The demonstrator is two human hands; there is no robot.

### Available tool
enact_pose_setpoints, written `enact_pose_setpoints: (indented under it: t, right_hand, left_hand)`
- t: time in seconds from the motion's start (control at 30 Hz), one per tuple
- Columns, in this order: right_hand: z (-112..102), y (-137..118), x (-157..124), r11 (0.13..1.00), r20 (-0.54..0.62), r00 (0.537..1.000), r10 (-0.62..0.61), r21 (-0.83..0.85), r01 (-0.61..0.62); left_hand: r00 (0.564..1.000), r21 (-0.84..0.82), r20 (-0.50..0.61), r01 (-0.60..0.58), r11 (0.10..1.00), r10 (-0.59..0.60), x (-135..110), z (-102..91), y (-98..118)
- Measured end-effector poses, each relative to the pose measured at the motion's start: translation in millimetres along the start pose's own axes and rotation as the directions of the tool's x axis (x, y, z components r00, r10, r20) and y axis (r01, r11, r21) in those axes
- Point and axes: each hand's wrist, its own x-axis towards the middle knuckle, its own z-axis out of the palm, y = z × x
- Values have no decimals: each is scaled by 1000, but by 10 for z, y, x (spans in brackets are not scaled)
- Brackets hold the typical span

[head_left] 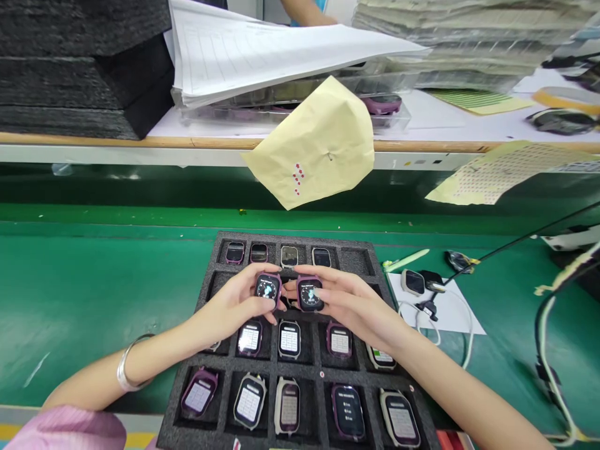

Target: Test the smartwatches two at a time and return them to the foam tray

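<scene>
My left hand (pixel 246 290) is closed around a purple smartwatch case (pixel 267 288) with a lit dial on its screen. Close beside it, my right hand (pixel 335 292) grips a second purple smartwatch case (pixel 310 294) showing a similar dial, one finger lying on its screen. Both are held above a black foam tray (pixel 295 367) divided into compartments. Several purple and silver watch cases lie in it, such as a purple one (pixel 200 392) at front left and a silver one (pixel 400 417) at front right. My hands hide part of the tray's second row.
Right of the tray, a silver watch (pixel 412 282) and white cables lie on white paper (pixel 462 319), near a green pen (pixel 407 260). Yellow paper (pixel 323 144) hangs from the shelf edge. Black foam blocks (pixel 70 75) and stacked sheets (pixel 262 56) sit above. Another person's arm shows behind.
</scene>
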Motion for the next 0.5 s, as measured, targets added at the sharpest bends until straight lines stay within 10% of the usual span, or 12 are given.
enact_pose_setpoints:
  t: [0.5]
  right_hand:
    - [-7, 96, 17, 971, -94, 986, -134, -213, 112]
  left_hand:
    - [1000, -29, -19, -6, 1000, 5, -6, -44, 23]
